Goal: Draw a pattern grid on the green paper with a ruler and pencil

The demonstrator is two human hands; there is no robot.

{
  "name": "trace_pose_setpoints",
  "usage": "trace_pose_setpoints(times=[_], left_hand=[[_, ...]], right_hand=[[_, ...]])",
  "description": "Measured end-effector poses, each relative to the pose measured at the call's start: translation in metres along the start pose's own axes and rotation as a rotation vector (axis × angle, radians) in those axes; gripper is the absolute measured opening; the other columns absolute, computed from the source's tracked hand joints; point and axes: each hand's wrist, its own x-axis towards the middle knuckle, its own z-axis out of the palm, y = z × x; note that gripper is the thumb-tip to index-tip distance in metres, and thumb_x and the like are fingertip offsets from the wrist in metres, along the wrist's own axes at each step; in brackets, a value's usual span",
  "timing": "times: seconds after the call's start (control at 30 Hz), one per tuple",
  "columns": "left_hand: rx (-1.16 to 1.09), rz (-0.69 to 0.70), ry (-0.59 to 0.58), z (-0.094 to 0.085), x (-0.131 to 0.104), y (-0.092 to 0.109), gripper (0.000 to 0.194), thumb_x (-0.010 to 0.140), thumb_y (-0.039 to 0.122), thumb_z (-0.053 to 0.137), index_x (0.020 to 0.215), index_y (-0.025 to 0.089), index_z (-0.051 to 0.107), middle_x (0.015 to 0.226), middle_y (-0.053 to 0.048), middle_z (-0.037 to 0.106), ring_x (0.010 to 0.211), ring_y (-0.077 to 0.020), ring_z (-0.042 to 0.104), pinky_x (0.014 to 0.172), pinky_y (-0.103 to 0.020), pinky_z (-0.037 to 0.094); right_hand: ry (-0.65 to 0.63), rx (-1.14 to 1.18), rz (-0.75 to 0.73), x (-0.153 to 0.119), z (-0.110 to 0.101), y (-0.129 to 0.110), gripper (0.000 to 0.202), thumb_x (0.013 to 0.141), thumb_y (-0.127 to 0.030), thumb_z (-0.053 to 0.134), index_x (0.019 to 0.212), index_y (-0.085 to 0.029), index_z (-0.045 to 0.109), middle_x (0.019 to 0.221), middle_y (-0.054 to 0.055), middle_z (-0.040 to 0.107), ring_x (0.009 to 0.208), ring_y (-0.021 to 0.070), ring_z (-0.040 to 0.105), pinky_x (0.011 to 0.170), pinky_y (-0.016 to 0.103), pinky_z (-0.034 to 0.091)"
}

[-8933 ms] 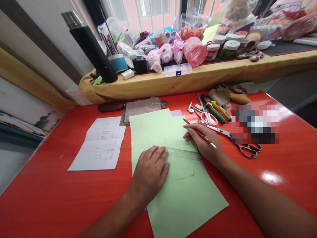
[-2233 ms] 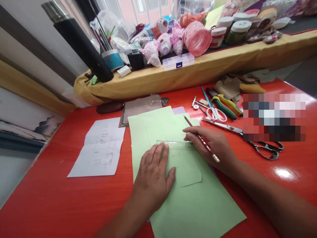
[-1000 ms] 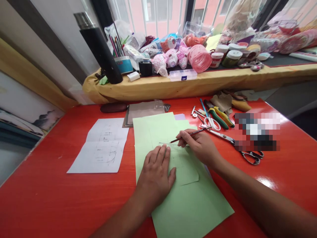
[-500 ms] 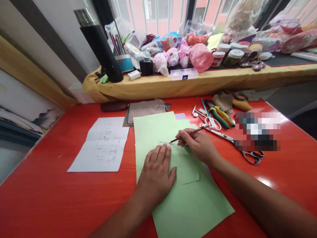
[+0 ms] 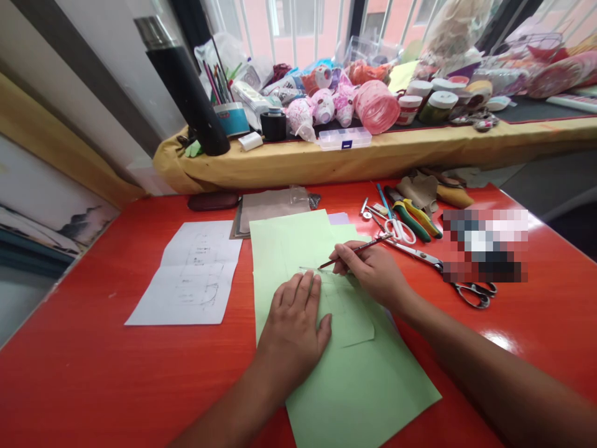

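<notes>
- The left hand [image 5: 293,323] lies palm down, its fingers stretched out flat and the thumb set apart, clenched on nothing; it rests on the green paper [image 5: 364,392], fingertips at the clear ruler [image 5: 328,274].
- The right hand [image 5: 368,267] grasps a dark pencil [image 5: 352,252] between its bent fingers, the shaft slanted, its point down at the ruler's upper edge.
- Both forearms come in from the near side, leaving the middle of the green paper showing between them.
- A narrow strip of the red surface [image 5: 186,379] parts the green paper from the white sketched sheet [image 5: 189,274]; a broader red stretch spreads left of the left forearm.
- Room is tighter on the right: the large scissors [image 5: 425,257] point their blades toward the right hand, with white-handled scissors [image 5: 403,233] and pliers [image 5: 417,219] just behind.
- Much of the ruler is hidden by the hands or too faint to follow.
- A pixelated patch [image 5: 485,246] masks something beside the large scissors.
- The green paper's near end is cut off below.
</notes>
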Motion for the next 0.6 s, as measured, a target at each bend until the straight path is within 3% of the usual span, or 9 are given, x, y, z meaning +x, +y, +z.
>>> trace_pose_setpoints(times=[0.33, 0.6], left_hand=[[0.002, 0.006, 0.006, 0.0, 0.0, 0.0, 0.057, 0.109, 0.031, 0.049, 0.162, 0.009, 0.043, 0.164, -0.018, 0.055, 0.152, -0.0357, 0.049, 0.125, -0.058, 0.042], [-0.001, 0.013, 0.02, 0.0, 0.0, -0.001, 0.058, 0.11, 0.033, 0.051, 0.161, 0.008, 0.045, 0.163, -0.018, 0.056, 0.152, -0.0349, 0.049, 0.126, -0.055, 0.041]], right_hand=[[0.02, 0.012, 0.007, 0.001, -0.001, -0.002, 0.045, 0.107, -0.056, 0.059, 0.087, -0.021, 0.08, 0.07, 0.003, 0.077, 0.069, 0.021, 0.072, 0.073, 0.035, 0.054], [0.127, 0.18, 0.025, -0.003, 0.004, 0.009, 0.053, 0.102, -0.07, 0.064, 0.09, -0.021, 0.08, 0.072, 0.005, 0.078, 0.067, 0.0209, 0.071, 0.07, 0.035, 0.057]])
